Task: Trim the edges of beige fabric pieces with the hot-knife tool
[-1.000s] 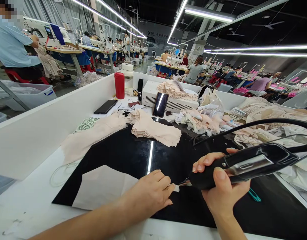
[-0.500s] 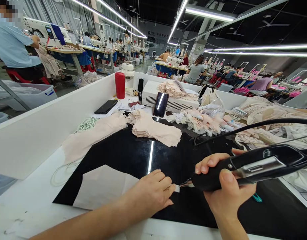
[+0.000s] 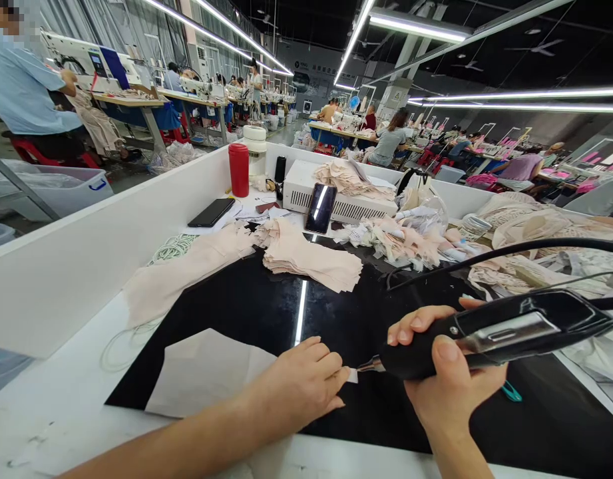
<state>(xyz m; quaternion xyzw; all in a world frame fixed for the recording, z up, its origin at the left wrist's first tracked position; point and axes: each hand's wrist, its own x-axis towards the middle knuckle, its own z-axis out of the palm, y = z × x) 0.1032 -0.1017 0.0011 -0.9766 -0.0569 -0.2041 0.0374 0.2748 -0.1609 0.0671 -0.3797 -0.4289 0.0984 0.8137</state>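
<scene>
My right hand (image 3: 448, 372) is wrapped around a black corded handheld tool (image 3: 510, 329) with a narrow metal tip. The tip touches or nearly touches the small end of a pale fabric piece (image 3: 206, 372) that lies on the glossy black board (image 3: 376, 412). My left hand (image 3: 311, 382), fingers bent and close together, holds that fabric down just left of the tip. The hand and forearm hide the middle of the piece. Behind, a stack of pale pink fabric pieces (image 3: 313, 259) rests on the board, with more pink fabric (image 3: 186, 269) at its left.
A white wall (image 3: 86, 259) borders the table. Along the back are a red tumbler (image 3: 239, 169), a white vented box (image 3: 299, 186), a propped phone (image 3: 320, 207) and a flat black phone (image 3: 211, 213). Fabric scraps (image 3: 401, 243) lie right; the tool's cable (image 3: 536, 244) crosses there. Co-workers sit beyond.
My right hand and the tool have shifted very slightly left. My left hand and the fabric stay nearly in place.
</scene>
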